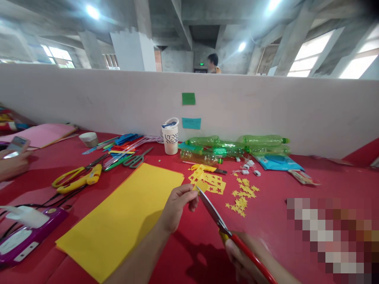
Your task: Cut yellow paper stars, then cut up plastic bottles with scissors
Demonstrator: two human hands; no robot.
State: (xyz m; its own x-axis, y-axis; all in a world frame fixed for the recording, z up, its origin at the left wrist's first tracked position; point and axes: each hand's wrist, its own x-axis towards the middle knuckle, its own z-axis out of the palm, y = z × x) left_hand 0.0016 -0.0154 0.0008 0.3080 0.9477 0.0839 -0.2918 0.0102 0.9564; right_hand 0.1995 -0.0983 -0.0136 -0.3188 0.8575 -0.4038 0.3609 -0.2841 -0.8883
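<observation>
Scissors point(213, 210) at a small yellow paper piece point(202, 185) over a red table point(272, 209)

The left hand point(177, 203) reaches in above the table, its thumb and forefinger closed on the edge of the small yellow paper piece, the other fingers curled loosely under. The right hand point(244, 252) is wrapped around the scissors' handles — one long red grip shows clearly, but how far its fingers are spread in the loops cannot be told. The blade tips meet the paper just beside the left fingertips; the gap between the blades is hard to make out.

Just beyond the piece lie yellow scraps point(218, 184) with star-shaped holes, and to their right a loose scatter of small yellow stars point(241, 197). A stack of yellow sheets point(127, 213) lies to the left, partly behind the left forearm.

Farther back, green plastic bottles point(265, 141) lie on their sides near a white partition point(251, 102), beside an upright patterned cup point(171, 140). A yellow glue gun point(84, 180) and a purple power strip point(38, 232) rest at left. At the far left edge, another person's hand point(13, 165) holds a phone point(18, 145).
</observation>
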